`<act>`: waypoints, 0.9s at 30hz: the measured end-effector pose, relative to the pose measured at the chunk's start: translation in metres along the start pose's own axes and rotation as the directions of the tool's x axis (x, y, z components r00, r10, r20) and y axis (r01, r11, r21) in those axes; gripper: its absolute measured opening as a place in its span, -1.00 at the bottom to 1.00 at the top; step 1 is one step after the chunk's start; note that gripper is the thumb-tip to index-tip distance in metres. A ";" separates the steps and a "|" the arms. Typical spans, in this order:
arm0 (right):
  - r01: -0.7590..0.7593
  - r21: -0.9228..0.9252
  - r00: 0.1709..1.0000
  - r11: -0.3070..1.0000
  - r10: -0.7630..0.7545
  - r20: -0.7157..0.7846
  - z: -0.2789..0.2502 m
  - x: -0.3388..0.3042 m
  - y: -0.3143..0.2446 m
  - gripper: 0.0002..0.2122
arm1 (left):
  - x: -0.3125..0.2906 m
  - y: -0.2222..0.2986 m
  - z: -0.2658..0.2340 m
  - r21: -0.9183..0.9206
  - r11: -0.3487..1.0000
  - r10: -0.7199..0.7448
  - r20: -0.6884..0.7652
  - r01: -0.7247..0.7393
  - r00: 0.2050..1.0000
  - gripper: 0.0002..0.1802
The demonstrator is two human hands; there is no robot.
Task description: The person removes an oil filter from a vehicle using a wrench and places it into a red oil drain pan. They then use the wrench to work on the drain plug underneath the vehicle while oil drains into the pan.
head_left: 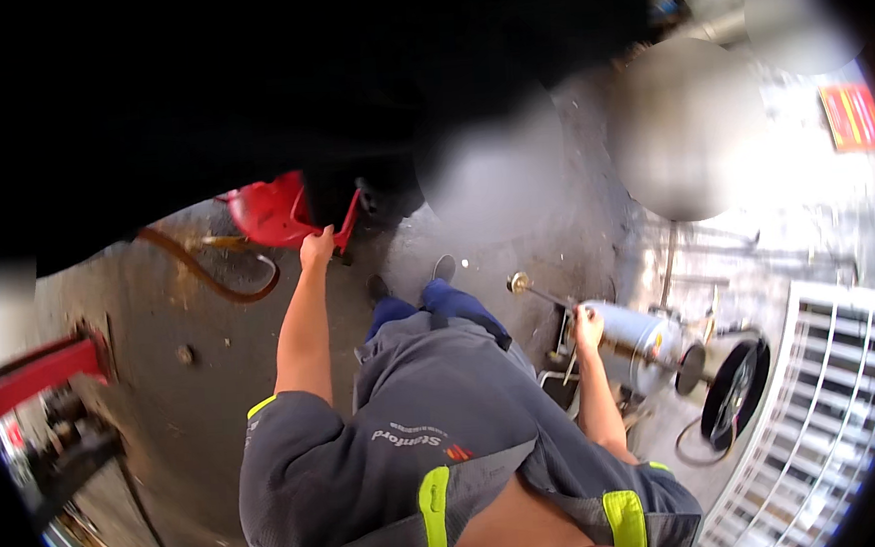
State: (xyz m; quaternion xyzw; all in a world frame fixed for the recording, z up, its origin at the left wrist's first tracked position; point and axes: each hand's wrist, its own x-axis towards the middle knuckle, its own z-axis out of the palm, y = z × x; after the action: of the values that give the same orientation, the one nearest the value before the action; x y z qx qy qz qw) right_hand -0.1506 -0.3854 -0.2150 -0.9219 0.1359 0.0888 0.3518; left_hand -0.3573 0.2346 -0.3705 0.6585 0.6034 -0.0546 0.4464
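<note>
My left hand (318, 248) reaches forward with its fingers closed on the edge of a red curved piece (265, 212). That piece is partly hidden by the large dark shape across the top, and its kind cannot be made out. On the right, my right hand (588, 329) is closed round a thin metal rod (547, 296). A round brass-coloured end (518, 283) tips the rod, pointing toward the middle of the floor. Just beyond that hand lies a grey cylindrical tank (634, 334).
A brown hose (192, 271) curves near the red piece. To the left juts a red beam (48, 374). A black wheel (735, 394) and a white wire grille (803, 432) stand at right. A large dark mass (296, 92) fills the upper view.
</note>
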 end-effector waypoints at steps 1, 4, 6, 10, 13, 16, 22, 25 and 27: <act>0.072 0.006 0.997 0.997 -0.071 -0.018 -0.006 -0.001 0.002 -0.69 | -0.003 -0.013 0.007 0.028 0.999 0.039 -0.001 -0.039 0.999 -0.17; 0.212 0.107 0.976 0.971 -0.206 -0.067 -0.017 0.032 0.022 -0.74 | -0.068 0.012 0.015 0.162 0.980 0.092 0.132 -0.113 0.987 -0.24; 0.324 0.252 0.945 0.912 -0.326 -0.038 -0.034 0.043 0.006 -0.76 | -0.081 0.014 0.039 0.136 0.981 0.093 0.307 -0.141 0.947 -0.27; 0.198 0.486 0.958 0.851 -0.272 0.085 -0.096 0.027 -0.071 -0.78 | -0.134 0.086 0.111 -0.159 0.980 0.192 0.586 -0.121 0.787 -0.31; 0.196 0.660 0.931 0.725 -0.349 0.106 -0.133 0.048 -0.085 -0.80 | -0.221 0.195 0.167 -0.451 0.851 0.495 0.521 -0.268 0.695 -0.30; 0.195 0.726 0.907 0.660 -0.403 0.123 -0.164 0.068 -0.092 -0.81 | -0.293 0.287 0.208 -0.647 0.732 0.625 0.511 -0.215 0.589 -0.18; 0.171 0.771 0.871 0.614 -0.459 0.173 -0.200 0.118 -0.093 -0.80 | -0.356 0.376 0.262 -0.762 0.643 0.620 0.576 0.076 0.533 -0.32; 0.147 0.692 0.869 0.707 -0.427 0.252 -0.207 0.139 -0.084 -0.73 | -0.363 0.393 0.277 -0.757 0.644 0.608 0.593 0.107 0.528 -0.55; 0.252 0.591 0.861 0.766 -0.456 0.224 -0.211 0.165 -0.080 -0.68 | -0.361 0.407 0.289 -0.771 0.630 0.633 0.578 0.092 0.516 -0.62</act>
State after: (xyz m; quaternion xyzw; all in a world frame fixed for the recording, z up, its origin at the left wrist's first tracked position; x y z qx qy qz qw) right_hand 0.0452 -0.5006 -0.0525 -0.7608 -0.0898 0.1422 0.6268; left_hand 0.0249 -0.1725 -0.1099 0.4157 0.1699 -0.0305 0.8930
